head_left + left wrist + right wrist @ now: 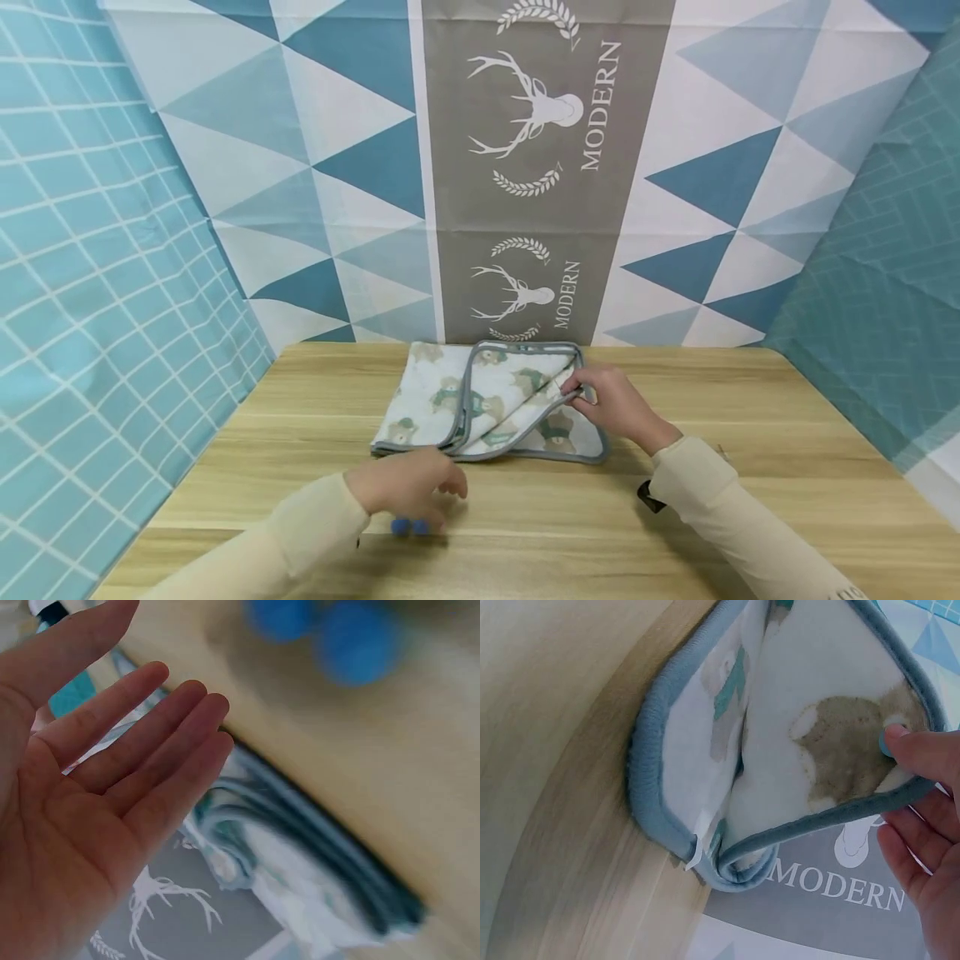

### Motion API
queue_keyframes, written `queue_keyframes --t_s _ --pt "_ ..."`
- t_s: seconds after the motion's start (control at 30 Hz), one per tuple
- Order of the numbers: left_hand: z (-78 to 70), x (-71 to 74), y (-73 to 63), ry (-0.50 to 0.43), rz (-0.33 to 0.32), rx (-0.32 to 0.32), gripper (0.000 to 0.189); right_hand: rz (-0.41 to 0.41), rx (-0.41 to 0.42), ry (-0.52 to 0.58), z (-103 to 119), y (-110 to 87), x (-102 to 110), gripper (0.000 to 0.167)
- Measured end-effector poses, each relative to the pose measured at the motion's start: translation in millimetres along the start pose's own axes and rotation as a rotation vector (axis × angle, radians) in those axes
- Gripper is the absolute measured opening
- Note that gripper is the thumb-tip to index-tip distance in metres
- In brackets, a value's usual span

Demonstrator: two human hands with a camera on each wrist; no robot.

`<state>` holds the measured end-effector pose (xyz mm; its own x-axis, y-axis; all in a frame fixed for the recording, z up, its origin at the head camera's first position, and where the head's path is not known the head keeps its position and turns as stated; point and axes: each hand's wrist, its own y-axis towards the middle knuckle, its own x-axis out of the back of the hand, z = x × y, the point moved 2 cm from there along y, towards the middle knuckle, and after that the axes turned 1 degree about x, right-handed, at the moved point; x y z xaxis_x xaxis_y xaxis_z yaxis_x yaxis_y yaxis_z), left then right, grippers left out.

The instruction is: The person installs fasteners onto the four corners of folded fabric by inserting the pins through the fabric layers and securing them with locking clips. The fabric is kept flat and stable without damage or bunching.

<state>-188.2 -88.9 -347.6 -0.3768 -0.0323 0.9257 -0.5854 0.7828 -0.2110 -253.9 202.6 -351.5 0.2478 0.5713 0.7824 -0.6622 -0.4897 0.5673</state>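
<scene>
One edge of the bear-print cloth point(489, 403), below the frame's centre, is pinched by the right hand point(617, 404); lower left, the left hand point(408, 483) hangs loosely extended.

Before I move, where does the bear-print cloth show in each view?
Head: the bear-print cloth lies just below centre.
Left wrist: the cloth, blurred, sits lower centre, mostly right of the left hand.
Right wrist: the cloth fills the upper middle, pinched by the right hand.
Shared landmark: the grey deer panel.
</scene>
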Motion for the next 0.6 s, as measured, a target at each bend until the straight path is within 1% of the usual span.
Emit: queue_keyframes --t_s 0.03,0.1,0.23,0.37,0.47,0.53,0.6 --pt "0.5 -3.8 -5.4 0.001 -0.008 0.014 0.033 -0.001 0.000 0.002 0 -0.5 0 0.015" --pt "1.8 -10.2 -13.8 0.006 -0.039 0.007 0.031 -0.006 -0.002 0.003 0 -0.9 -1 0.016" --pt "6.0 -19.7 -21.0 0.027 -0.096 -0.025 0.027 -0.018 0.000 0.008 -3 -2.2 -2 0.017" --pt "8.2 -25.6 -22.3 0.042 -0.141 -0.066 0.024 -0.026 0.028 0.018 -4 -2.9 -3 0.020" --pt "9.1 -26.9 -21.3 0.031 -0.159 -0.091 0.025 -0.026 0.041 0.028 -5 -3.6 -4 0.021" --pt "10.4 -25.6 -17.8 0.002 -0.172 -0.108 0.023 -0.024 0.042 0.029 -6 -4.1 -4 0.021" --pt "12.6 -21.1 -11.6 -0.047 -0.188 -0.128 0.018 -0.021 0.036 0.028 -6 -4.4 -4 0.021"
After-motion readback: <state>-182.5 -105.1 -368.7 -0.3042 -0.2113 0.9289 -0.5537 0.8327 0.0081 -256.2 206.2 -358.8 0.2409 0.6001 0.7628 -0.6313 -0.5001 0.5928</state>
